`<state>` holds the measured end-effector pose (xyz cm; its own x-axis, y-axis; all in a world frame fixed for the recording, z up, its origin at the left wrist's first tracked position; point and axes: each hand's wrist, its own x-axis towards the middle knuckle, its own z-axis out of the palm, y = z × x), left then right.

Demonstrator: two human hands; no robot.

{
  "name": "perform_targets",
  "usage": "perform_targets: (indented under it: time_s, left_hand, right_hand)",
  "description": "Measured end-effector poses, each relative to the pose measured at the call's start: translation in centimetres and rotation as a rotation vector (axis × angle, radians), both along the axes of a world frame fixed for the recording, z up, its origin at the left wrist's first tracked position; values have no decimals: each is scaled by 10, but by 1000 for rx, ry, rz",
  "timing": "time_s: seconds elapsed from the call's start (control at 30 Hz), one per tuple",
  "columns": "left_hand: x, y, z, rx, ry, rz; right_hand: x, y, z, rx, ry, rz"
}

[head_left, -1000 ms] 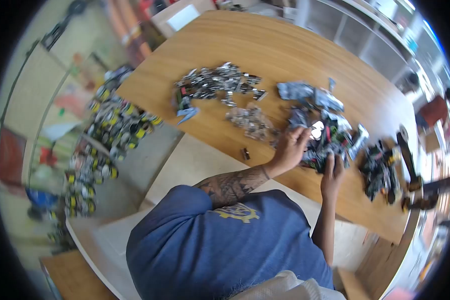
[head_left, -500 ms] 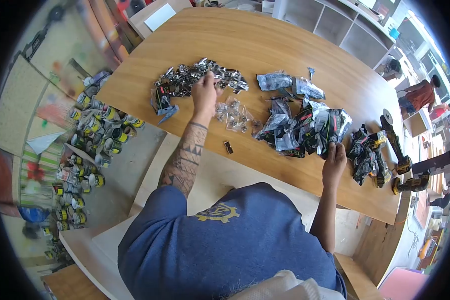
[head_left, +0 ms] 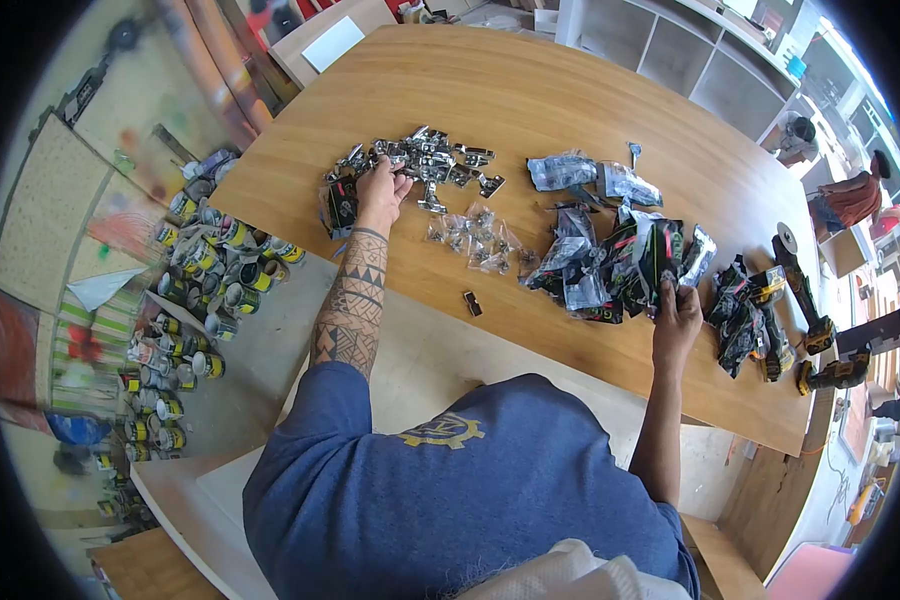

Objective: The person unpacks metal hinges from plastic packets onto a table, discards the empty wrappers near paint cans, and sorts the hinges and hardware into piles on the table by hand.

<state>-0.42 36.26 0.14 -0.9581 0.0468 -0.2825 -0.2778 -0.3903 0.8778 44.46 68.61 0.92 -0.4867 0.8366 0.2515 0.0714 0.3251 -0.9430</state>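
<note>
A pile of shiny metal cabinet hinges lies on the wooden table. At its near left side my left hand touches the hinges, thumb apart from the fingers; the fingertips are partly hidden. My right hand pinches the near edge of a black printed plastic packet in a heap of similar packets. Between my hands lie small clear bags of metal parts. One dark hinge piece rests alone near the table's front edge.
Silvery packets lie beyond the heap. More black packets and cordless power tools sit at the right. Another black packet is beside my left hand. Paint cans crowd the floor at left. Other people are at far right.
My left hand has moved left and slightly nearer across the hinge pile, with its thumb spread out. The hinges look more scattered. My right hand stays at the packets, where the black packet has shifted.
</note>
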Motion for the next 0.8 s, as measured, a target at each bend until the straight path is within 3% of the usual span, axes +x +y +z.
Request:
perform_targets:
  time_s: [0.03, 0.1, 0.17, 0.2, 0.27, 0.3, 0.37, 0.47, 0.53, 0.67, 0.7, 0.77, 0.8]
  left_hand:
    - [1, -2, 1, -5, -2, -4]
    - [7, -13, 4, -310, 118, -95]
    - [13, -34, 14, -655, 479, -101]
    - [28, -43, 32, -1258, 716, 138]
    - [30, -71, 30, -1210, 746, 135]
    - [51, -76, 50, -1433, 615, 137]
    - [24, -114, 8, -1722, 613, 196]
    - [47, -109, 11, -1567, 535, -17]
    - [38, -118, -3, -1482, 548, -25]
    - [9, -133, -26, -1445, 475, -44]
    - [-23, -156, -57, -1474, 526, 24]
    - [-29, -164, -68, -1493, 659, 169]
    - [-15, -160, -44, -1495, 698, 219]
  right_hand:
    - [-2, -2, 7, -5, -2, -4]
    - [-10, -5, 25, 92, -160, -49]
    - [-20, 1, 16, 75, -75, 56]
    - [-21, 13, -7, 114, -147, 17]
    - [-20, 1, 7, 238, -280, -44]
    - [-20, -6, 13, 247, -291, -45]
    - [-16, -5, 3, 275, -301, -72]
    - [-5, -14, 21, 303, -346, -136]
    - [-2, -12, 19, 444, -290, -246]
    - [22, 15, 16, 385, -324, -323]
    - [32, 22, 17, 386, -331, -337]
    - [53, 37, 19, 362, -306, -433]
    - [65, 46, 20, 404, -347, -501]
